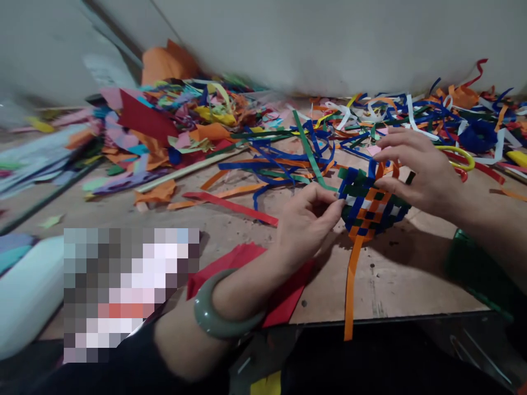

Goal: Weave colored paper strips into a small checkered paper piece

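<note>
A small woven piece of paper strips (373,208) in blue, orange, green and white is held just above the wooden table (230,236). My left hand (307,225), with a grey-green bangle on its wrist, pinches the weave's left edge. Over the top right edge my right hand (420,170) grips it, fingers curled and pressed onto the strips. One long orange strip (349,291) hangs from the weave down past the table's front edge.
Loose paper strips (288,153) in many colours lie across the table's back half, with cut paper scraps (156,126) piled at the left. A red sheet (284,296) lies under my left forearm. Yellow-handled scissors (457,153) rest behind my right hand. A pale wall stands behind.
</note>
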`<act>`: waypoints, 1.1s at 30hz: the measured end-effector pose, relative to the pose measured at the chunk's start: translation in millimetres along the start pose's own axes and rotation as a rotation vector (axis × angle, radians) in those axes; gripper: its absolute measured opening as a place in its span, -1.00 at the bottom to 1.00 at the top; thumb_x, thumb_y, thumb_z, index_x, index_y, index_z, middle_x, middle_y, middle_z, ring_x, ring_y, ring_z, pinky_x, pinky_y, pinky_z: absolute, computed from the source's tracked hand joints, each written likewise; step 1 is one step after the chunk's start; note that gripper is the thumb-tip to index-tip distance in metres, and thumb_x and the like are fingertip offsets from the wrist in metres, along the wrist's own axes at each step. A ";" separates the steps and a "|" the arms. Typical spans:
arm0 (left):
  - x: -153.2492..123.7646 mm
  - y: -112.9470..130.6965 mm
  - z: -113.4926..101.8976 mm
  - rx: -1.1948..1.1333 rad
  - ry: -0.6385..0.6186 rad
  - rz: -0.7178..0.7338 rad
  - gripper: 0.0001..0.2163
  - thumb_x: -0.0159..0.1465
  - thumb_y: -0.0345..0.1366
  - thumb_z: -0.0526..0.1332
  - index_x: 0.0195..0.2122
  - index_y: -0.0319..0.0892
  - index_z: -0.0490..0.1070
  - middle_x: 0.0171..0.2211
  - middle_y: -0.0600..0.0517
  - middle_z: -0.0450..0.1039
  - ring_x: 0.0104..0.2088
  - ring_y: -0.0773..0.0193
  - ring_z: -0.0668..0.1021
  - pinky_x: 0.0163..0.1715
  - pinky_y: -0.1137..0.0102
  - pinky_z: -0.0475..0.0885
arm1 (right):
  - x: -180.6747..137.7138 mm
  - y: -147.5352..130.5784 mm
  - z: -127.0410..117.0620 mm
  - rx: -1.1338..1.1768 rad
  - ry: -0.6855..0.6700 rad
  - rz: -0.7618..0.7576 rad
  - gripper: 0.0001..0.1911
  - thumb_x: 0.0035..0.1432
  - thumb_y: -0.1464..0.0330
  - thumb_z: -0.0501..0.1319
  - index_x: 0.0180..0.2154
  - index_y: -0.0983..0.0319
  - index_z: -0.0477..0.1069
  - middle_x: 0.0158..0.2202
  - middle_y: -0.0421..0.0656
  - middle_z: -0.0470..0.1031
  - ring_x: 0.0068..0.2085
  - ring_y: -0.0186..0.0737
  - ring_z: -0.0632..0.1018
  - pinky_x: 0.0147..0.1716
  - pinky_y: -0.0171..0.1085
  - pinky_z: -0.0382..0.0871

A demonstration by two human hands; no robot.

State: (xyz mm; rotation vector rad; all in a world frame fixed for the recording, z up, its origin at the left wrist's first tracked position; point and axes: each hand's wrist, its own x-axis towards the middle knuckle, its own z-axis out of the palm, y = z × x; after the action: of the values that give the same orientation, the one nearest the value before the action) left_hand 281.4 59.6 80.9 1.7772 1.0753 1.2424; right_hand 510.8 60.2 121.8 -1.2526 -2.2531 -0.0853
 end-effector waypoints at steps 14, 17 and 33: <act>-3.7 -1.1 2.1 -0.078 -0.088 0.003 -0.83 0.17 -0.20 0.31 -0.47 -0.11 0.37 -0.52 0.09 0.49 -0.50 0.32 0.53 -0.50 0.42 0.47 | 0.8 -4.1 2.4 0.165 -0.184 -0.046 -0.91 0.23 0.27 0.26 -0.27 0.14 0.48 0.06 -0.08 0.59 0.25 0.10 0.49 0.25 0.22 0.35; -1.6 -2.5 0.6 -0.165 -0.146 -0.039 -0.81 0.20 -0.13 0.34 -0.37 -0.11 0.42 -0.43 0.06 0.53 -0.41 0.27 0.59 -0.40 0.39 0.53 | 2.5 -8.5 -3.3 0.288 -0.294 0.070 -0.87 0.20 0.23 0.26 -0.30 0.15 0.44 -0.10 -0.11 0.63 0.09 0.03 0.59 0.02 0.00 0.49; 5.6 19.9 -11.3 -0.417 -0.475 -0.383 -0.47 0.12 0.27 0.38 -0.50 -0.18 0.51 -0.46 0.00 0.52 -0.40 0.23 0.51 -0.37 0.36 0.41 | 3.1 -30.1 -6.6 0.430 -0.463 0.065 -0.93 0.17 0.32 0.26 -0.34 0.17 0.40 -0.28 -0.20 0.55 -0.29 -0.25 0.52 -0.28 -0.27 0.35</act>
State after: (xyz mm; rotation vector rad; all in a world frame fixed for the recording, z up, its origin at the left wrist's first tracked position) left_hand 276.4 57.5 103.8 1.3660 0.7628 0.6956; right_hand 488.3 43.6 135.0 -1.1877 -2.4185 0.7450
